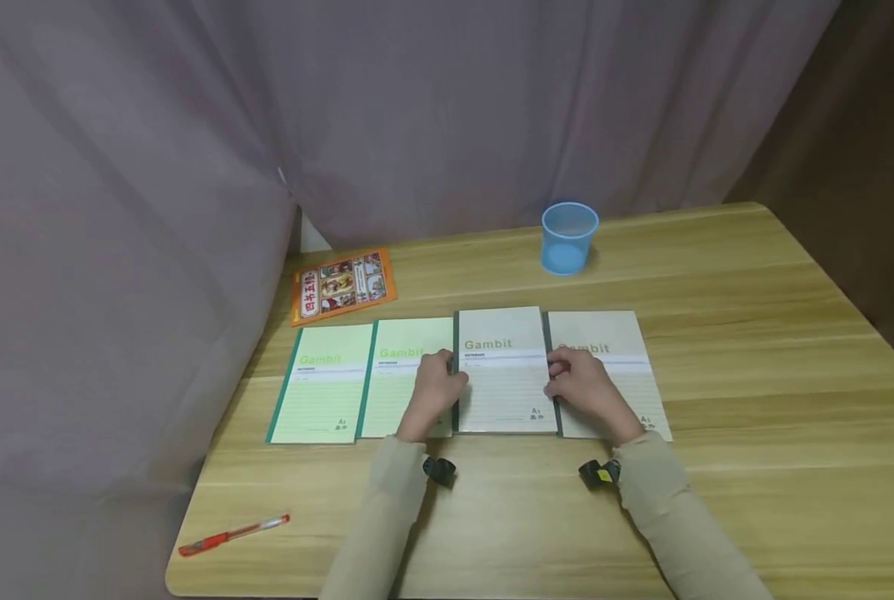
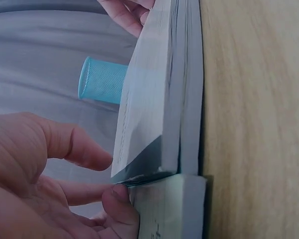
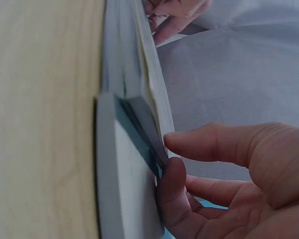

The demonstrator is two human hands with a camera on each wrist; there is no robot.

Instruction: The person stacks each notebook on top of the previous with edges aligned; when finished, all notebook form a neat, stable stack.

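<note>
Four notebooks marked "Gambit" lie side by side. From the left come a green notebook [image 1: 319, 396], a second green notebook [image 1: 390, 400], a grey notebook [image 1: 502, 387] and another grey notebook [image 1: 615, 379]. The left hand [image 1: 435, 387] pinches the spine edge of the left grey notebook, over the second green one. At its opposite edge the right hand [image 1: 585, 385] pinches with thumb and forefinger, partly covering the rightmost notebook. In the left wrist view, this grey notebook [image 2: 144, 99] tops a stack, its spine corner by the left thumb [image 2: 92, 154].
A blue mesh pen cup [image 1: 564, 254] stands at the back of the wooden table [image 1: 754, 358]. An orange illustrated booklet [image 1: 345, 287] lies behind the green notebooks. Near the front left corner is a red pen [image 1: 232, 533]. Grey curtains [image 1: 447, 125] hang behind and left.
</note>
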